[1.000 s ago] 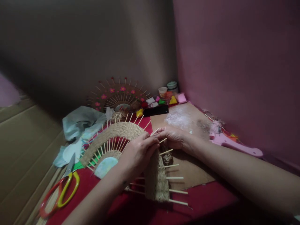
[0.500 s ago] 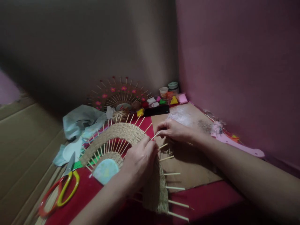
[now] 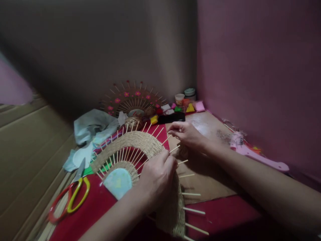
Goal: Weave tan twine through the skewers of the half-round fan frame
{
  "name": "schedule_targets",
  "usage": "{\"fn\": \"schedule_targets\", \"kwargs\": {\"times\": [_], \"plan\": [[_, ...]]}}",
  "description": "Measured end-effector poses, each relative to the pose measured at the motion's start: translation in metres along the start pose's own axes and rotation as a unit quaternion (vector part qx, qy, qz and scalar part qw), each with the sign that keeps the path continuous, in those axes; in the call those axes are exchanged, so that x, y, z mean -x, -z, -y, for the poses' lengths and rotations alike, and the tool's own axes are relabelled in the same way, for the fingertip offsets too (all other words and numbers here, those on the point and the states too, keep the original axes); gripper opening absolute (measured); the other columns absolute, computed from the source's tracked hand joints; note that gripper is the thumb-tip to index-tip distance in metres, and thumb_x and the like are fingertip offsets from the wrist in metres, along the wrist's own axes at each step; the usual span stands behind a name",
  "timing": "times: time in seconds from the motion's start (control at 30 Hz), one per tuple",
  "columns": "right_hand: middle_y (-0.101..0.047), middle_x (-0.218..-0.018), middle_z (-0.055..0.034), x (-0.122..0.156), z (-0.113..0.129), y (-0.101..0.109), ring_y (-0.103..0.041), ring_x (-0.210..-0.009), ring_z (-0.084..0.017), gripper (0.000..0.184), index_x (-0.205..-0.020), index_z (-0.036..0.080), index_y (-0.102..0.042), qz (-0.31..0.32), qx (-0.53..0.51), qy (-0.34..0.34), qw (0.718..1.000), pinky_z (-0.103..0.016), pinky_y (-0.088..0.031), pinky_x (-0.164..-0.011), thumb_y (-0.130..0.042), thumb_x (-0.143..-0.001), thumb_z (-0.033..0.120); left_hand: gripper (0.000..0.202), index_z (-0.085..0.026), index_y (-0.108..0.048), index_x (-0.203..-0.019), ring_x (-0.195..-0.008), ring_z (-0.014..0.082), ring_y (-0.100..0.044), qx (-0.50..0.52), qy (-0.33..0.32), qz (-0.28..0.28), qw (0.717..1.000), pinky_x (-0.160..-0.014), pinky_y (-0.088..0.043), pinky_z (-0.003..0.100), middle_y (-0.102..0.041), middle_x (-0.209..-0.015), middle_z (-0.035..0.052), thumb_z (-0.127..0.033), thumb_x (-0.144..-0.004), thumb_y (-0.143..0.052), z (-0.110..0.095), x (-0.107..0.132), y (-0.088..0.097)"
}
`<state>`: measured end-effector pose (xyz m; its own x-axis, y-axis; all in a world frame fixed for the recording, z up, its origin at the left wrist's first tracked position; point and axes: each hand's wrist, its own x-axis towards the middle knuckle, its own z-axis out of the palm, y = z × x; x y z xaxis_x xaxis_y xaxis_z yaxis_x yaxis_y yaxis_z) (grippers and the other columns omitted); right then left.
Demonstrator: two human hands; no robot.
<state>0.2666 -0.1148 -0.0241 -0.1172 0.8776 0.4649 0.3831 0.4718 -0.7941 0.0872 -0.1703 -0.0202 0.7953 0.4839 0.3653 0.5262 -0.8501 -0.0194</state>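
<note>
A half-round fan woven of straw-coloured cord over thin sticks (image 3: 134, 139) lies in front of me, its stick ends poking out past the outer band. My left hand (image 3: 159, 170) is closed on the right part of that band. Just beyond its outer edge, my right hand (image 3: 184, 134) has thumb and fingertips pinched together beside the tip of a protruding stick (image 3: 167, 140). Whatever sits in that pinch is too small to make out. At the fan's centre is a pale blue-green half disc (image 3: 117, 182).
Scissors with red and yellow handles (image 3: 71, 197) lie at left. Behind stand a flowered fan (image 3: 132, 97), a ball of cord (image 3: 134, 123), a black phone-like object (image 3: 172, 117), coloured clay packets (image 3: 190, 107) and a cup (image 3: 179, 99). A pink glue gun (image 3: 260, 159) lies right, by the wall.
My right hand has drawn slightly up and away from the stick it was touching. The left hand keeps its hold on the band. The whole view has shifted a little.
</note>
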Motion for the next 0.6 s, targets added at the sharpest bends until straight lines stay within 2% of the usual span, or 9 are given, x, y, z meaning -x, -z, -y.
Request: {"fn": "schedule_targets", "kwargs": {"times": [0.1, 0.2, 0.27, 0.4, 0.5, 0.6], "plan": [[-0.052, -0.056, 0.0029, -0.002, 0.000, -0.011, -0.045, -0.053, -0.008, 0.006, -0.067, 0.015, -0.058, 0.077, -0.096, -0.136, 0.983, -0.022, -0.036, -0.052, -0.057, -0.073, 0.016, 0.019, -0.015, -0.051, -0.076, -0.058, 0.0127, -0.040, 0.012, -0.003, -0.019, 1.000, -0.053, -0.035, 0.027, -0.047, -0.073, 0.0032, -0.014, -0.087, -0.035, 0.000, 0.001, 0.000], [-0.055, -0.054, 0.0026, 0.001, -0.001, -0.018, -0.045, -0.048, -0.008, 0.005, -0.067, 0.012, -0.061, 0.142, -0.156, -0.207, 0.955, -0.021, -0.035, -0.048, -0.061, -0.069, 0.017, 0.018, -0.015, -0.052, -0.078, -0.060, 0.0125, -0.042, 0.021, -0.001, -0.022, 1.000, -0.055, -0.037, 0.027, -0.048, -0.074, 0.0032, -0.014, -0.087, -0.036, 0.000, 0.001, 0.000], [-0.058, -0.056, 0.0016, 0.004, -0.004, -0.021, -0.046, -0.048, -0.008, 0.006, -0.068, 0.011, -0.063, 0.156, -0.201, -0.227, 0.940, -0.022, -0.036, -0.048, -0.062, -0.067, 0.017, 0.019, -0.015, -0.051, -0.076, -0.060, 0.0123, -0.042, 0.021, -0.003, -0.022, 1.000, -0.055, -0.037, 0.026, -0.048, -0.074, 0.0034, -0.014, -0.087, -0.036, 0.001, 0.001, 0.000], [-0.060, -0.057, 0.0018, 0.007, -0.010, -0.025, -0.049, -0.047, -0.007, 0.012, -0.077, 0.012, -0.066, 0.139, -0.259, -0.262, 0.919, -0.021, -0.039, -0.048, -0.060, -0.067, 0.011, 0.020, -0.015, -0.051, -0.072, -0.058, 0.0122, -0.040, 0.022, -0.006, -0.019, 1.000, -0.054, -0.035, 0.026, -0.047, -0.071, 0.0033, -0.015, -0.087, -0.037, 0.000, 0.002, -0.001], [-0.058, -0.051, 0.0025, 0.006, -0.012, -0.026, -0.048, -0.044, -0.007, 0.018, -0.082, 0.014, -0.067, 0.136, -0.229, -0.281, 0.922, -0.020, -0.036, -0.044, -0.057, -0.069, 0.009, 0.020, -0.014, -0.052, -0.072, -0.059, 0.0127, -0.039, 0.022, -0.005, -0.009, 1.000, -0.053, -0.034, 0.027, -0.046, -0.071, 0.0036, -0.014, -0.086, -0.038, -0.002, 0.004, -0.004], [-0.054, -0.046, 0.0039, 0.006, -0.011, -0.026, -0.047, -0.042, -0.007, 0.016, -0.078, 0.015, -0.066, 0.140, -0.207, -0.263, 0.932, -0.018, -0.035, -0.042, -0.055, -0.069, 0.007, 0.019, -0.014, -0.051, -0.071, -0.061, 0.0136, -0.040, 0.023, -0.012, 0.003, 1.000, -0.055, -0.035, 0.028, -0.047, -0.071, 0.0043, -0.012, -0.085, -0.039, -0.005, 0.005, -0.008]]}}
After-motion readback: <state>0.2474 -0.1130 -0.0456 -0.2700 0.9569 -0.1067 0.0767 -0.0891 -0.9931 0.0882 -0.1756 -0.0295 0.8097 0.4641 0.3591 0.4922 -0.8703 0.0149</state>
